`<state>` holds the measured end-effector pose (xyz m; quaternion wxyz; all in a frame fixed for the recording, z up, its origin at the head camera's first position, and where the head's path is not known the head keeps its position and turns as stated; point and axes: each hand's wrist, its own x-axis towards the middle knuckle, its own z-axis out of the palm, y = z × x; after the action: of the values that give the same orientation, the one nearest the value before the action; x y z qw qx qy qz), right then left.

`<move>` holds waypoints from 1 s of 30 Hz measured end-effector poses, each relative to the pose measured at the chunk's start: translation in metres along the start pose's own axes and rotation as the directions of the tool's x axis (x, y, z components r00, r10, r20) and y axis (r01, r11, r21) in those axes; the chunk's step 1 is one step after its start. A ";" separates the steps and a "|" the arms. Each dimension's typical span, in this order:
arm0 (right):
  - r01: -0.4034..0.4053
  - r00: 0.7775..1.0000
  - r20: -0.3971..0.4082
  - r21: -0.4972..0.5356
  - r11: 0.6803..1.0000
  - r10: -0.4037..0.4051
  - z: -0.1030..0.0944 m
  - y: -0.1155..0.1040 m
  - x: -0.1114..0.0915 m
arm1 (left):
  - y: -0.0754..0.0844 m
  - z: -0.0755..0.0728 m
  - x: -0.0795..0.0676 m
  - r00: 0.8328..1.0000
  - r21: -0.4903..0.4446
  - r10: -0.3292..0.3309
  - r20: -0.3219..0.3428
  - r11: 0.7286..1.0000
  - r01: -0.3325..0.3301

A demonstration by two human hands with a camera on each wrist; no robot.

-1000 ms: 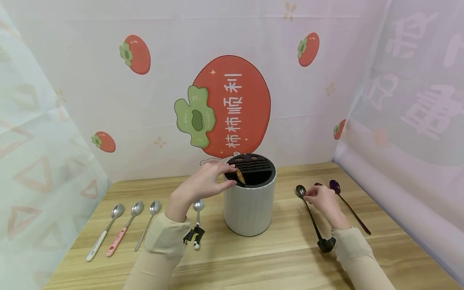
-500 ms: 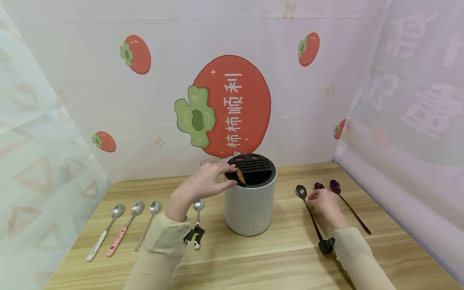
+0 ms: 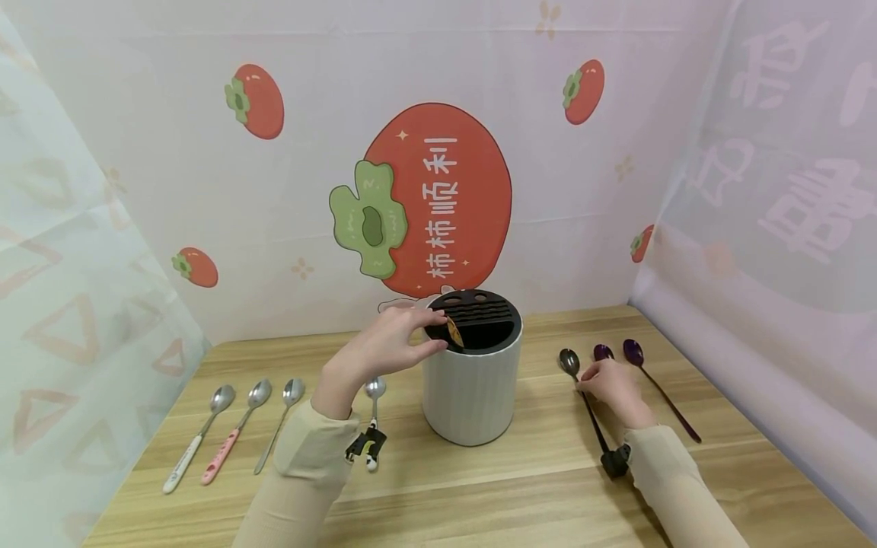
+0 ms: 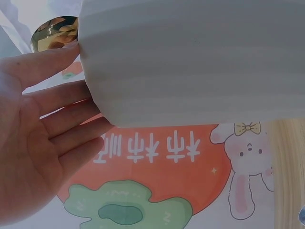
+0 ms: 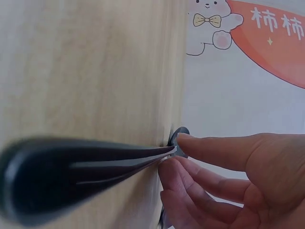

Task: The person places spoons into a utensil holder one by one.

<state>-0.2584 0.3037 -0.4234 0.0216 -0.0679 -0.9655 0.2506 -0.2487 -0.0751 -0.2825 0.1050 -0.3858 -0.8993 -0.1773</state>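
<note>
In the head view, my left hand (image 3: 386, 337) is at the rim of a white ribbed cylindrical utensil holder (image 3: 471, 399) with a slotted black top. Its thumb and fingers hold a gold spoon (image 3: 454, 332) by the bowl end, which sticks up from the wide opening. The spoon's handle is hidden inside. At the right, my right hand (image 3: 614, 388) pinches a long black spoon (image 3: 594, 422) just below its bowl, on the table. In the right wrist view, thumb and fingertips meet around the neck of that black spoon (image 5: 119, 162).
Two purple spoons (image 3: 633, 352) (image 3: 604, 352) lie at the far right, one partly under my hand. On the left lie a white-handled spoon (image 3: 199, 439), a pink-handled spoon (image 3: 236, 432) and a plain steel spoon (image 3: 281, 426). Another spoon (image 3: 374, 390) lies beside my left wrist.
My right hand has slid slightly down the black spoon from beside its bowl to its neck, uncovering more of the middle purple spoon. My left hand stays at the holder's rim.
</note>
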 end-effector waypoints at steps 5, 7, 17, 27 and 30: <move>-0.033 0.998 0.056 -0.021 0.999 0.034 0.000 0.000 0.002 | 0.000 0.000 0.000 1.000 0.005 0.000 0.004 1.000 0.000; -0.045 0.997 0.069 -0.020 0.999 0.046 0.000 0.000 0.003 | -0.001 0.000 0.000 1.000 0.002 0.001 0.006 1.000 -0.001; -0.069 0.992 0.105 -0.018 0.997 0.071 0.001 0.001 0.010 | -0.002 0.001 0.001 0.999 0.019 0.032 -0.021 0.999 -0.032; -0.071 0.990 0.124 0.019 0.997 0.068 0.003 0.000 0.010 | -0.001 0.000 0.000 1.000 0.019 0.006 0.006 1.000 -0.006; -0.073 0.990 0.120 0.037 0.997 0.068 0.005 0.001 0.011 | -0.002 0.000 0.001 1.000 0.021 0.008 0.007 1.000 -0.008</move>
<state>-0.2699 0.3041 -0.4285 -0.0435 -0.0864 -0.9567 0.2746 -0.2504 -0.0758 -0.2826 0.1065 -0.3889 -0.8999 -0.1660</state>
